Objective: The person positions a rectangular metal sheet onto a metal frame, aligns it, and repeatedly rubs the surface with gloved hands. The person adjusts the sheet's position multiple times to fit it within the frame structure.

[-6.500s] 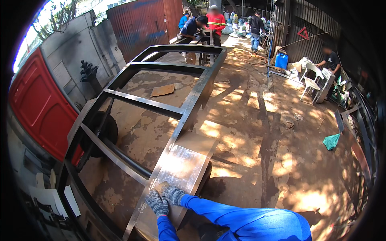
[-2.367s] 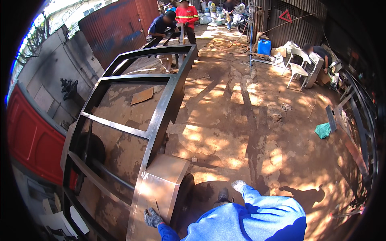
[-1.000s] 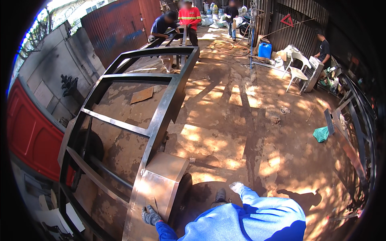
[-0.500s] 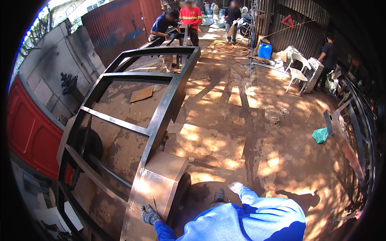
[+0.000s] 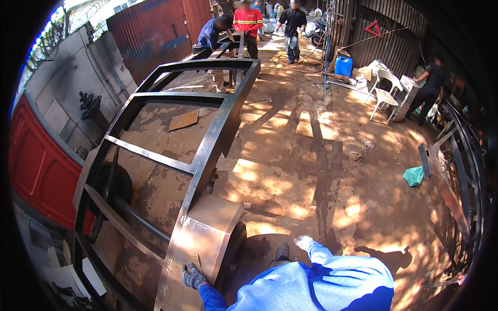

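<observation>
My left hand (image 5: 193, 277), in a dark grey knitted glove, lies flat with fingers apart on the bare metal fender (image 5: 194, 241) of a trailer. Past its fingertips is a thin pointed mark or sliver, too small to make out. The fender covers a dark wheel and joins the black steel frame (image 5: 207, 155), which runs away from me with several crossbars. My right hand (image 5: 302, 241), in a pale glove, hangs away from the frame over the floor. Its fingers are too small to read, and nothing shows in it.
Several people stand farther off; one in navy (image 5: 210, 36) leans over the frame's far end. A white plastic chair (image 5: 385, 89), a blue jug (image 5: 343, 66) and a green bag (image 5: 413, 176) are to the right. Steel lengths (image 5: 464, 171) line the right edge; a red panel (image 5: 41, 166) stands left.
Both my hands keep their places. The person in black at the back has stepped closer with an arm out. At right, another person has turned and leans toward a grey boxy unit beside the chair.
</observation>
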Demonstrator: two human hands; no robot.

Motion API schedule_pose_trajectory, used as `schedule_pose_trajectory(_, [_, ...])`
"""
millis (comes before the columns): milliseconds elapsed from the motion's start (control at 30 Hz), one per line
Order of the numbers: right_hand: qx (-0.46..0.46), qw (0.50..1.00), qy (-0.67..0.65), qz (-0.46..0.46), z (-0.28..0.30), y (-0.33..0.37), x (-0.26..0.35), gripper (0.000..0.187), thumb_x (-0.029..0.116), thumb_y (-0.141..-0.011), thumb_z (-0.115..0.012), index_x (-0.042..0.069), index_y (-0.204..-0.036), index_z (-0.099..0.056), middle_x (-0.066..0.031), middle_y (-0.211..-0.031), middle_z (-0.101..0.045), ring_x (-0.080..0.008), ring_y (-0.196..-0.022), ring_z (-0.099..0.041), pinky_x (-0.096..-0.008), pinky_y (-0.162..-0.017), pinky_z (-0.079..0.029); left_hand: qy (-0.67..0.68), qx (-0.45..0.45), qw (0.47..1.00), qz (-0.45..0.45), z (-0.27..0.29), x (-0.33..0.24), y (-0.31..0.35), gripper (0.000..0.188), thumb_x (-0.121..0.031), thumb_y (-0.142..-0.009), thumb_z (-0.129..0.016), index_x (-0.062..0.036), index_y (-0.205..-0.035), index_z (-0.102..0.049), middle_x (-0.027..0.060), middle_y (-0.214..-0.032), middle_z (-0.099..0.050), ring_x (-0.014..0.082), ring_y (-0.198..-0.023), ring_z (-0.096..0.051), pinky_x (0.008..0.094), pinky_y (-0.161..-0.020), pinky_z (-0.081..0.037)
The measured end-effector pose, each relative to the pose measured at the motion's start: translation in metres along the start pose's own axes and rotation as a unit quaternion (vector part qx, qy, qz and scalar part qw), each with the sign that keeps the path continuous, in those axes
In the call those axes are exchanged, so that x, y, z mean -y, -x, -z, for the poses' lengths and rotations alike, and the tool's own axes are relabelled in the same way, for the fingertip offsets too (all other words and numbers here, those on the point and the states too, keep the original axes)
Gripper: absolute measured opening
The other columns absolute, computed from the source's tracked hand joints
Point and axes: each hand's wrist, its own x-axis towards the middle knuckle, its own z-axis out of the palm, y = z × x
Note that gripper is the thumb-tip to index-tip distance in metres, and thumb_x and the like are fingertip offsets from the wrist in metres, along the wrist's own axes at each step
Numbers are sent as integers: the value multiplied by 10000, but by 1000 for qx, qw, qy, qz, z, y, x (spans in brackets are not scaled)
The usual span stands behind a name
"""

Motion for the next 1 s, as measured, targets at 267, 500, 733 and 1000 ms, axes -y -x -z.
schedule_pose_trajectory(267, [-52, 998, -33, -18, 1, 1, -32, 617, 502, -1024, -379, 51, -1395, -577, -152, -1507, -501, -309, -1425, -432, -384, -1200, -318, 7, 26, 1000, -3, -12, -20, 13, 484, -406, -919, -705, -20, -1211, -699, 137, -1232, -701, 311, -1184, -619, 415, -1060, -440])
schedule_pose_trajectory(500, [-49, 998, -39, -18, 6, 6, -11, 592, 497, -1015, -415, 66, -1377, -598, -143, -1491, -520, -312, -1410, -450, -385, -1192, -330, 6, 19, 1000, 8, -6, -12, 8, 481, -409, -917, -707, -23, -1203, -702, 133, -1225, -704, 308, -1176, -622, 411, -1057, -440])
schedule_pose_trajectory(733, [11, 1000, -13, -26, 25, 23, 1, 654, 532, -1045, -294, 82, -1462, -518, -117, -1575, -425, -277, -1479, -358, -388, -1233, -254, 12, 8, 1000, -3, -11, -10, 7, 469, -396, -906, -721, -24, -1191, -707, 131, -1210, -710, 304, -1163, -630, 406, -1047, -450])
schedule_pose_trajectory(1000, [2, 1000, 14, -11, 26, 28, 0, 653, 535, -1044, -305, 80, -1462, -516, -122, -1568, -436, -281, -1474, -367, -387, -1230, -259, 8, 3, 1000, -9, -15, -9, 9, 467, -394, -899, -726, -21, -1180, -711, 136, -1201, -713, 309, -1156, -634, 411, -1038, -456])
